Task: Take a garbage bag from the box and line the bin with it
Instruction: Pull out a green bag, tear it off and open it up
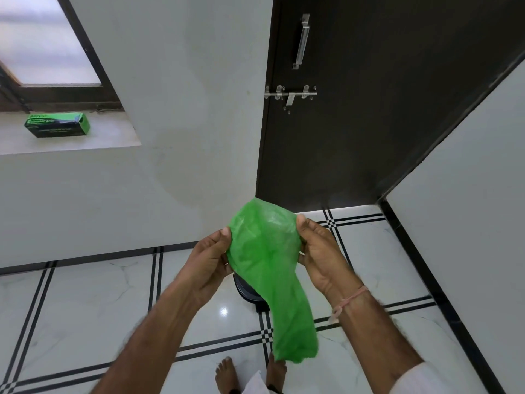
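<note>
Two hands are showing, the left hand (208,261) and the right hand (321,254), sharing one green garbage bag (270,268). One green box (58,125) is sitting on one window ledge (93,137). One dark bin (250,292) is peeking out, two bare feet (225,375) are standing, and one door (369,109) is carrying one handle (301,41) and one latch (290,94).

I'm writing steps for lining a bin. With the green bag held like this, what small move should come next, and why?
Probably pull the two hands apart to spread the mouth wider. The left hand and right hand each pinch an upper edge of the green bag, which hangs limp and only partly opened. The dark bin sits on the floor just behind it, mostly hidden.
</note>
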The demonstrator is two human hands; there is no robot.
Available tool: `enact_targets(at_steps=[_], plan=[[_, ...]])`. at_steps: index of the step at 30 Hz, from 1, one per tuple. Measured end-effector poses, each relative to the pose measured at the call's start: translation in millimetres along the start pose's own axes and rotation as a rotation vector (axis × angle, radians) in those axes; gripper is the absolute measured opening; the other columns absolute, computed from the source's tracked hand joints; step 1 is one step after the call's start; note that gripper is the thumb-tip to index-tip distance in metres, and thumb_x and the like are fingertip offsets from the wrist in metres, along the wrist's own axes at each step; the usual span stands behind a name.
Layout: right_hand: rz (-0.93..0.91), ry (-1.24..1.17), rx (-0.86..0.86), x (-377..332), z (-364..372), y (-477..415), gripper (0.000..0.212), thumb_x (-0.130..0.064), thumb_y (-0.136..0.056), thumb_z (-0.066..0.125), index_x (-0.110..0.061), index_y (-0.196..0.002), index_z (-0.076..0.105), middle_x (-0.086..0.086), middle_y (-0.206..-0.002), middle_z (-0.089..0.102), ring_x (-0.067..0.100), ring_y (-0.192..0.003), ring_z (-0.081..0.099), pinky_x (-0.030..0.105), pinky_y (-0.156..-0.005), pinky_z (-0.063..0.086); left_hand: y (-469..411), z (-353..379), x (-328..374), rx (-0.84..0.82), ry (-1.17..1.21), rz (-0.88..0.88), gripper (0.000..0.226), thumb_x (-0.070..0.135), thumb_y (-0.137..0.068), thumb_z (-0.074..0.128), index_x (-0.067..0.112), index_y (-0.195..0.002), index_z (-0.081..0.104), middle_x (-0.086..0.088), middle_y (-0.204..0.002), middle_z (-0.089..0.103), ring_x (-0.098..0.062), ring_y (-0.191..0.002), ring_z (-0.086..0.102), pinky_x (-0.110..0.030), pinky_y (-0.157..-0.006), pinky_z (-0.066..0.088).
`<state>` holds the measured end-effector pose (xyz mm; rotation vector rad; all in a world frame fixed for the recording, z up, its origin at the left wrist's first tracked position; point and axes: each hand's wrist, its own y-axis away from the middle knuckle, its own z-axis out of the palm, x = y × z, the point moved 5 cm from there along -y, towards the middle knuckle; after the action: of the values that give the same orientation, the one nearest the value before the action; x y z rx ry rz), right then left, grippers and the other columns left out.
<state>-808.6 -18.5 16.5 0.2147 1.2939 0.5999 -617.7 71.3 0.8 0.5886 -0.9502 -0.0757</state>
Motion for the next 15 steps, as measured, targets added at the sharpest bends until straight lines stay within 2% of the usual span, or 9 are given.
enact_targets(at_steps=[3, 6, 8, 10, 12, 13, 15], plan=[[-0.016, -0.038, 0.13, -5, -10, -13, 0.031, -0.025, -0.106, 0.052, -0.001, -0.107, 0.07, 0.008, -0.087, 0.079, 0.019, -0.076, 0.073, 0.03, -0.061, 0.061, -4, -14, -1, -0.033, -0.102, -0.011, 0.04, 0.027, -0.103, 0.052, -0.004, -0.122, 0.068, -0.024, -0.122, 0.071, -0.033, -0.105, 0.067, -0.04, -0.088, 0.06], [-0.042, 0.01, 0.179, -12, -12, -19, 0.027, -0.024, -0.108, 0.05, -0.009, -0.094, 0.068, 0.006, -0.079, 0.075, 0.019, -0.072, 0.07, 0.031, -0.062, 0.062, -6, -24, 1, -0.124, -0.293, -0.017, 0.05, 0.03, -0.096, 0.055, -0.012, -0.122, 0.06, -0.025, -0.115, 0.068, -0.035, -0.105, 0.063, -0.041, -0.089, 0.06], [-0.062, 0.079, 0.142, -16, -9, -19, 0.026, -0.024, -0.107, 0.05, -0.01, -0.094, 0.068, 0.006, -0.081, 0.074, 0.017, -0.071, 0.07, 0.03, -0.064, 0.062, -6, -29, 3, -0.13, -0.434, 0.007, 0.049, 0.038, -0.095, 0.055, -0.003, -0.122, 0.065, -0.018, -0.117, 0.072, -0.036, -0.111, 0.066, -0.046, -0.095, 0.058], [-0.082, 0.136, 0.053, -18, -4, -18, 0.028, -0.026, -0.106, 0.052, -0.005, -0.101, 0.068, 0.009, -0.086, 0.075, 0.016, -0.073, 0.071, 0.029, -0.066, 0.062, -5, -27, 4, -0.102, -0.508, 0.021, 0.058, 0.061, -0.094, 0.056, 0.017, -0.13, 0.067, -0.005, -0.129, 0.07, -0.025, -0.121, 0.066, -0.048, -0.102, 0.055], [-0.104, 0.2, -0.033, -21, 0, -17, 0.031, -0.029, -0.106, 0.052, -0.003, -0.106, 0.068, 0.009, -0.089, 0.075, 0.015, -0.077, 0.072, 0.028, -0.07, 0.061, -4, -12, 5, -0.141, -0.525, 0.004, 0.068, 0.078, -0.084, 0.055, 0.032, -0.133, 0.064, 0.003, -0.133, 0.069, -0.019, -0.123, 0.065, -0.045, -0.104, 0.053], [-0.112, 0.229, -0.06, -22, 2, -16, 0.03, -0.03, -0.106, 0.052, -0.004, -0.104, 0.069, 0.007, -0.088, 0.074, 0.014, -0.076, 0.071, 0.028, -0.071, 0.06, -4, -2, 5, -0.174, -0.531, -0.009, 0.066, 0.079, -0.083, 0.057, 0.036, -0.132, 0.064, 0.004, -0.132, 0.069, -0.018, -0.122, 0.066, -0.042, -0.104, 0.052], [-0.128, 0.292, -0.098, -24, 6, -14, 0.03, -0.031, -0.106, 0.052, -0.008, -0.098, 0.069, 0.003, -0.082, 0.072, 0.011, -0.073, 0.068, 0.027, -0.071, 0.059, -4, 14, 4, -0.233, -0.573, -0.036, 0.052, 0.066, -0.085, 0.066, 0.034, -0.126, 0.065, 0.001, -0.127, 0.072, -0.02, -0.116, 0.068, -0.039, -0.101, 0.053]])
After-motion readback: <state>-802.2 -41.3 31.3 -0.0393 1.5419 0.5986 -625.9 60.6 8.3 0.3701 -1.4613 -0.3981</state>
